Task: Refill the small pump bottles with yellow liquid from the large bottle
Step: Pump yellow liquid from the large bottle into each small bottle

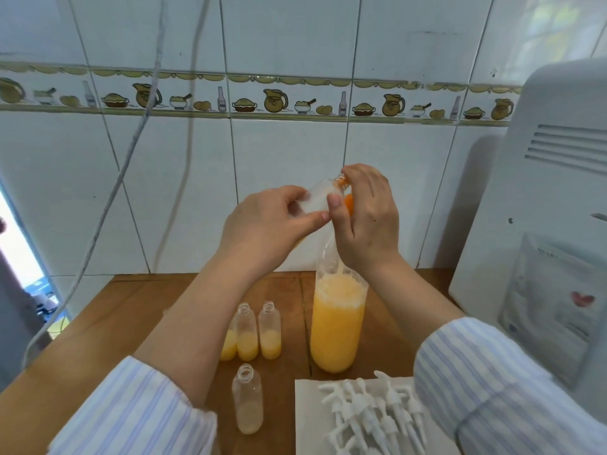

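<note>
Above the large bottle [338, 323] standing on the table, my left hand [266, 231] grips a small bottle [320, 200] around its light, likely slippery body, tilted, while my right hand [364, 218] pinches something orange at its neck.

A single wide-angle camera sat on the person's head, facing forward and down. It looked close over both forearms onto the wooden worktop [138, 310], with the tiled wall [295, 44] straight ahead filling the upper half. The wide lens bent straight lines near the edges.
</note>
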